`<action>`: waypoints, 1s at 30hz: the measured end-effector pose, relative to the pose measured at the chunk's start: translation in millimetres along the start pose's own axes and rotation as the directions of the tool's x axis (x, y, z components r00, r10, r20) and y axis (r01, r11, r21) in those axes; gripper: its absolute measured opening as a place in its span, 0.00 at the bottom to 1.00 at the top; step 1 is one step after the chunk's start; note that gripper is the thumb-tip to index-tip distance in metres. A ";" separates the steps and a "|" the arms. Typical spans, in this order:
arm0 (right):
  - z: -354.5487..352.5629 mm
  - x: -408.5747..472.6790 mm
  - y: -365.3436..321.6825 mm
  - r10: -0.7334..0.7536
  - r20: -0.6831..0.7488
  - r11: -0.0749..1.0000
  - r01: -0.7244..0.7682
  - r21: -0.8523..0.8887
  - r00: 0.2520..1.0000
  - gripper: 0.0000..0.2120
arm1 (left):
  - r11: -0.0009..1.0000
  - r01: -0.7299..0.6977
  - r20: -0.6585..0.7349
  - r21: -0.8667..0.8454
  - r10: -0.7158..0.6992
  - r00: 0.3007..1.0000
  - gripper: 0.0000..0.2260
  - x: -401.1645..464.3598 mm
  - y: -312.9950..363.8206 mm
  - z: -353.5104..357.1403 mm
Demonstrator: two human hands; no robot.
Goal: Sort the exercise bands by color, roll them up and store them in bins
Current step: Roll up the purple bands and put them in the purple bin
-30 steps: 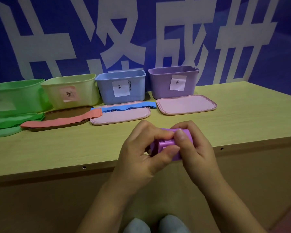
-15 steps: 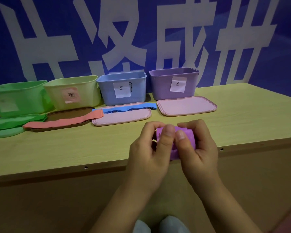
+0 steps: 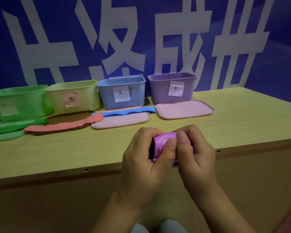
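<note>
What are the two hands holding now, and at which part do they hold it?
Both hands hold the rolled purple band. The left hand grips its left side, the right hand its right side, and both thumbs press on the front of the roll.

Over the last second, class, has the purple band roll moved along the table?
Yes. The purple band roll, held in both hands, has shifted right along the table's front edge, closer to the small hole there.

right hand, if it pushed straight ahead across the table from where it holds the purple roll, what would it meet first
Probably the pink lid lying in front of the purple bin; the right hand has bare table before that, though depth is uncertain.
</note>
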State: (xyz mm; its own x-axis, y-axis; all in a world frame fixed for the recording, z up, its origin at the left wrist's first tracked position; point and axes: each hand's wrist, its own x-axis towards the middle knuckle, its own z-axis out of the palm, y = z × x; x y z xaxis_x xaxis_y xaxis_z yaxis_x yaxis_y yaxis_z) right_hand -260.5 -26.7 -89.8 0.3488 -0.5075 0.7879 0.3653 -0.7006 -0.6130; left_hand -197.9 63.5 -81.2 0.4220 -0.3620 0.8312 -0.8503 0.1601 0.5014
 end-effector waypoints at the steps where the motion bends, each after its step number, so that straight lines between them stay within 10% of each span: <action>1: -0.3 -0.4 -0.8 -0.005 -0.011 1.000 0.005 -0.005 1.000 0.10 | 1.000 -0.014 -0.002 -0.007 0.014 1.000 0.12 -0.9 0.4 0.5; 9: -1.4 8.4 -2.3 -0.001 0.054 0.999 -0.001 0.037 0.999 0.10 | 0.998 -0.004 -0.010 -0.070 0.003 1.000 0.11 3.3 -1.0 2.7; 15: -13.9 41.2 4.3 0.041 0.548 0.995 -0.086 0.056 0.835 0.34 | 0.963 0.180 0.012 -0.203 -0.181 0.983 0.06 42.1 -16.6 -6.6; 30: 40.7 220.3 147.4 0.272 0.608 0.962 -0.199 -0.187 0.746 0.26 | 0.772 0.572 0.312 -0.277 -0.491 0.813 0.13 184.6 -182.6 72.2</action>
State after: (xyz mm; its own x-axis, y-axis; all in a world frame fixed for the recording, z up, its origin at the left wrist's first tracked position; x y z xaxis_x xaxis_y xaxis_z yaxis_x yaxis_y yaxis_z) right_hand -94.6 -221.3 -8.9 0.8841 -0.2647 0.3851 0.1207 -0.6667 -0.7355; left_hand 12.6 -98.8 -36.6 0.6626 -0.6595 0.3551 -0.3282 0.1705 0.9291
